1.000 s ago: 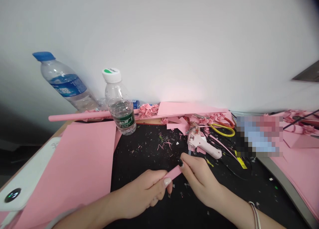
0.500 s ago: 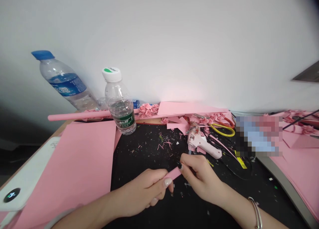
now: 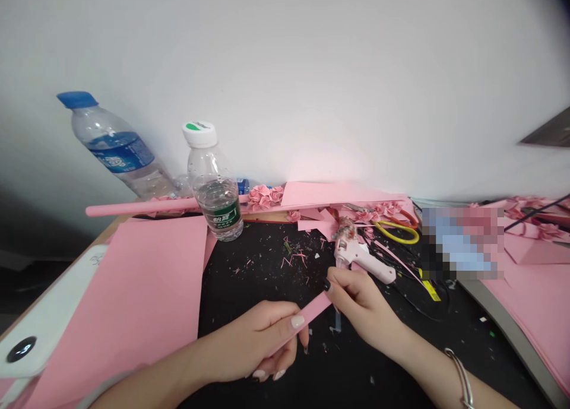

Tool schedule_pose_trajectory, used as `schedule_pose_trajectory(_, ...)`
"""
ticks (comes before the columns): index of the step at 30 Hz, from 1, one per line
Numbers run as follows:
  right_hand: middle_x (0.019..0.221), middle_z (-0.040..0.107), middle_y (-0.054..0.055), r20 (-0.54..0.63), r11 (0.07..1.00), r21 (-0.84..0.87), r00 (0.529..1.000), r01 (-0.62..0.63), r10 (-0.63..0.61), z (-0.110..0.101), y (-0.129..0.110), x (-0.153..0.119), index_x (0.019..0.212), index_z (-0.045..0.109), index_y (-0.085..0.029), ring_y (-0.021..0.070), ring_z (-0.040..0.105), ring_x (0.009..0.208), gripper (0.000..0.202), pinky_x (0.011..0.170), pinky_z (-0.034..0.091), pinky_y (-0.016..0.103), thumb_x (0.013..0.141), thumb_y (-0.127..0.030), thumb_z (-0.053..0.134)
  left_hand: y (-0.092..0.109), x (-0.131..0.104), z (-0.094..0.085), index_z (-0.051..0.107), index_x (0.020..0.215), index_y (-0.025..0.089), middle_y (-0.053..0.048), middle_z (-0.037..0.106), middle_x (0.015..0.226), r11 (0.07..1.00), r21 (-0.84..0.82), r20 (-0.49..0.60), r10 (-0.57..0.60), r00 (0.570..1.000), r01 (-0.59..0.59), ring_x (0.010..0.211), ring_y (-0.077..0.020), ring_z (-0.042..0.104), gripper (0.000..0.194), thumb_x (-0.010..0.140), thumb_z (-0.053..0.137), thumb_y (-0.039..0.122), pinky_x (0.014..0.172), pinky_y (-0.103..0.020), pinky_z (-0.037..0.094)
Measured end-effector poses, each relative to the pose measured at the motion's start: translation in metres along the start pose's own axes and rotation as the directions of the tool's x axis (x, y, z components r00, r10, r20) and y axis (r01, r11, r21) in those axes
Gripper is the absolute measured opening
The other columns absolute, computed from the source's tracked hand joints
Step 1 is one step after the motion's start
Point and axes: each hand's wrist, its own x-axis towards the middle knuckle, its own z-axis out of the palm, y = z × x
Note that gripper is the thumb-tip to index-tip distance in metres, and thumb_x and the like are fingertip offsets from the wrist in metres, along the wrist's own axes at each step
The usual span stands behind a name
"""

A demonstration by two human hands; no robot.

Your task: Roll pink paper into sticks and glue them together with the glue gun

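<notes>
A narrow pink paper strip (image 3: 314, 308) slants up to the right between my two hands. My left hand (image 3: 262, 341) is closed on its lower part, with the thumb lying on top and the fingers curled beneath. At the upper end, my right hand (image 3: 363, 308) pinches the strip between thumb and index finger. Just beyond the right hand lies a pale glue gun (image 3: 367, 260) on the black work surface (image 3: 258, 272), its nozzle end partly hidden by the fingers. Below that hand a bit of clear glue stick (image 3: 338, 322) shows on the surface.
Pink paper sheets (image 3: 133, 278) lie at left beside a white device (image 3: 48, 320). Two water bottles, one green-labelled (image 3: 218, 201) and one blue-labelled (image 3: 120, 148), stand by the wall. Paper flowers (image 3: 265, 196), yellow-handled scissors (image 3: 403, 235) and scraps line the back. A blurred patch (image 3: 463, 243) covers something at right.
My right hand has moved slightly up and right, so more of the strip shows between the hands. The lower fingers of my left hand have loosened and spread a little.
</notes>
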Motion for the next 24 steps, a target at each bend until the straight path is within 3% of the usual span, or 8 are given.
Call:
schedule_pose_trajectory(4, 0.052, 0.027, -0.007, 0.030, 0.999, -0.049, 1.000, 0.001, 0.000, 0.004, -0.004, -0.001, 0.057, 0.027, -0.021, 0.0080, 0.026, 0.048, 0.035, 0.044, 0.021, 0.023, 0.091, -0.026, 0.036, -0.003, 0.004, 0.001, 0.048, 0.088, 0.017, 0.003, 0.057, 0.053, 0.998, -0.058, 0.033, -0.037, 0.999, 0.039, 0.031, -0.0045, 0.041, 0.033, 0.091, 0.036, 0.047, 0.031, -0.013, 0.027)
schedule_pose_trajectory(10, 0.050, 0.024, -0.007, 0.047, 0.996, -0.081, 0.998, 0.039, -0.035, 0.009, -0.010, -0.008, 0.056, 0.025, -0.020, 0.0073, 0.023, 0.046, 0.035, 0.044, 0.018, 0.023, 0.090, -0.022, 0.036, -0.005, 0.007, 0.007, 0.045, 0.084, 0.017, -0.004, 0.066, 0.073, 0.989, -0.145, 0.006, 0.007, 1.000, -0.006, 0.041, -0.0072, 0.055, 0.029, 0.088, 0.046, 0.046, 0.044, -0.019, 0.042)
schedule_pose_trajectory(15, 0.051, 0.030, -0.007, 0.049, 1.000, -0.005, 0.999, 0.001, -0.001, 0.008, -0.010, -0.008, 0.057, 0.031, -0.019, 0.0077, 0.028, 0.047, 0.036, 0.045, 0.022, 0.022, 0.091, -0.029, 0.038, -0.001, 0.010, 0.006, 0.052, 0.073, 0.014, 0.000, 0.057, 0.069, 0.988, -0.108, -0.075, 0.102, 0.992, -0.109, 0.054, -0.0096, 0.054, 0.030, 0.082, 0.057, 0.042, 0.055, -0.024, 0.045)
schedule_pose_trajectory(18, 0.054, 0.037, -0.005, 0.025, 0.996, 0.093, 1.000, 0.015, -0.018, 0.007, -0.008, -0.007, 0.061, 0.042, -0.018, 0.0090, 0.036, 0.051, 0.038, 0.049, 0.027, 0.023, 0.093, -0.038, 0.035, 0.001, 0.009, 0.001, 0.061, 0.069, 0.012, 0.001, 0.050, 0.074, 0.972, -0.008, -0.193, 0.230, 0.954, -0.236, 0.068, -0.0092, 0.047, 0.025, 0.079, 0.063, 0.035, 0.064, -0.021, 0.038)
schedule_pose_trajectory(24, 0.057, 0.041, -0.003, -0.097, 0.998, 0.057, 0.995, 0.010, -0.004, 0.005, -0.007, -0.009, 0.067, 0.048, -0.018, 0.0104, 0.037, 0.052, 0.038, 0.049, 0.029, 0.024, 0.094, -0.039, 0.032, 0.001, 0.007, -0.006, 0.060, 0.079, 0.014, 0.003, 0.045, 0.068, 0.900, -0.386, -0.277, 0.097, 0.956, -0.203, 0.059, -0.0065, 0.037, 0.021, 0.079, 0.066, 0.035, 0.055, -0.018, 0.030)
